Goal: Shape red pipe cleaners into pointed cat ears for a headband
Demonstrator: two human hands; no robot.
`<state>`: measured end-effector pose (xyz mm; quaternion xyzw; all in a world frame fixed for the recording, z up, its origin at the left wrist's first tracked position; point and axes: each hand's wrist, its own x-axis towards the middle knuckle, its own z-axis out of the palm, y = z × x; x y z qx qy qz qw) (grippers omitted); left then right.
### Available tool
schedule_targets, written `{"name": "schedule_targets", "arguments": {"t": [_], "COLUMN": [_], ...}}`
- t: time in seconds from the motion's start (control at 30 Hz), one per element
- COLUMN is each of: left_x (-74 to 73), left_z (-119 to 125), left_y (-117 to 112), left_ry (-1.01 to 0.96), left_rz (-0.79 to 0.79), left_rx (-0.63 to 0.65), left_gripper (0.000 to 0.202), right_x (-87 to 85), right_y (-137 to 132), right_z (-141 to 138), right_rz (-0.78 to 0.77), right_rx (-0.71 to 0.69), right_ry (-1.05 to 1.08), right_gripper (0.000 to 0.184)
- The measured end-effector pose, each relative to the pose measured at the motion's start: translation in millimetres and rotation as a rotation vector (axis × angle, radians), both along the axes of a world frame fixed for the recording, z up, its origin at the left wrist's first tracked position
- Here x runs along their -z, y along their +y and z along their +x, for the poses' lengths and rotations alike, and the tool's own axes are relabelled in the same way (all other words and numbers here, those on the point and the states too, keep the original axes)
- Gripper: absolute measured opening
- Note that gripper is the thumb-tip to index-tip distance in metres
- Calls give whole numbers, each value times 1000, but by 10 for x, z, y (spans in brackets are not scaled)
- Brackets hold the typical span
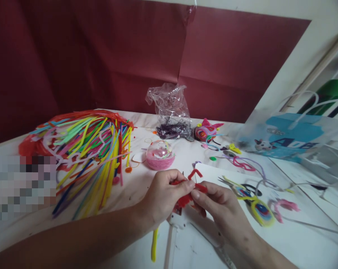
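Observation:
Both hands meet over the front middle of the table. My left hand (169, 192) is closed, thumb and fingers pinching red pipe cleaners (183, 201) bent into a bunch. My right hand (216, 201) pinches the same red piece from the right, its thumb near the left thumb. One bent red end (195, 173) sticks up above the fingers. Part of the red piece is hidden by the hands. Below them lies a white tool, probably a glue gun (177, 221), with a cord. A yellow pipe cleaner (154, 244) lies left of it.
A large pile of coloured pipe cleaners (101, 142) spreads at left. Behind my hands stand a pink ball with a clear dome (160, 160), a clear plastic bag (173, 104) and a pink fish-like figure (205, 131). Scissors (249, 190), yellow loops and a blue bag (292, 134) are at right.

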<state>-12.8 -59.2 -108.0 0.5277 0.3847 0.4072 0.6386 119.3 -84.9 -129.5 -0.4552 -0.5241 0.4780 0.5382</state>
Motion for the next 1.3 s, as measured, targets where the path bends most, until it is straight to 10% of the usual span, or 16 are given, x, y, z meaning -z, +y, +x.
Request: {"name": "schedule_targets", "arguments": {"t": [0.57,0.97,1.3], "left_x": [-28,-30,6], "left_z": [-25,-84,-40], "left_y": [29,51,60], "left_ry": [26,67,-80], "left_rz": [-57,-108,-66], "left_rx": [102,399,155], "left_gripper": [21,28,25], "right_x": [-45,-121,-122], "right_y": [1,26,0], "right_z": [47,147,112], "right_rz": [-25,42,79], "right_rx": [-120,21,52], "right_ry": [-32,69,-34], "right_gripper": [40,18,20]}}
